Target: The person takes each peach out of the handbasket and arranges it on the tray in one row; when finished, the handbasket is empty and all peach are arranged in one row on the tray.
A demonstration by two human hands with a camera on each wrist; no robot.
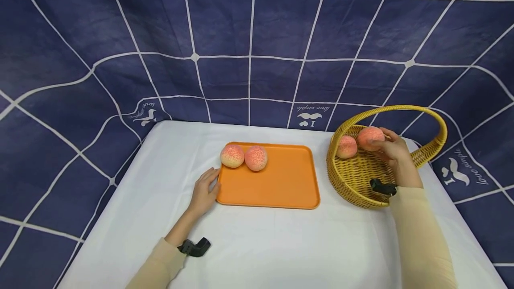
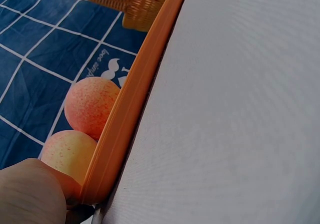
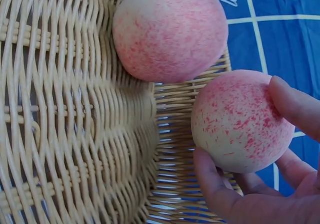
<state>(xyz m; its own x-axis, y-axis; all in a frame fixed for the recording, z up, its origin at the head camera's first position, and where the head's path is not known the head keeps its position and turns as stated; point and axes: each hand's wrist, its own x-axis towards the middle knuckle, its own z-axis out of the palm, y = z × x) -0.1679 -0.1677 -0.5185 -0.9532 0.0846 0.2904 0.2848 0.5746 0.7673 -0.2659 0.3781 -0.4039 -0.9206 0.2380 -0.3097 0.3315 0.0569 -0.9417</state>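
My right hand (image 1: 395,148) holds a pink-speckled peach (image 3: 242,121) inside the back of a wicker basket (image 1: 347,191), with thumb and fingers around the fruit. Just left of it in the basket lies another peach (image 1: 346,146). My left hand (image 1: 204,194) rests against the left edge of an orange tray (image 1: 277,182), its fingers fairly straight along the rim. Two peaches sit side by side in the tray's back left corner: a yellowish one (image 1: 232,156) and a redder one (image 1: 256,158). In the left wrist view, part of the left hand (image 2: 32,194) shows at the tray's corner.
The basket's tall handle (image 1: 395,108) arches over its back and right side, near my right forearm. A white cloth (image 1: 257,244) covers the table. Behind it hangs a dark blue curtain (image 1: 225,79) with white grid lines.
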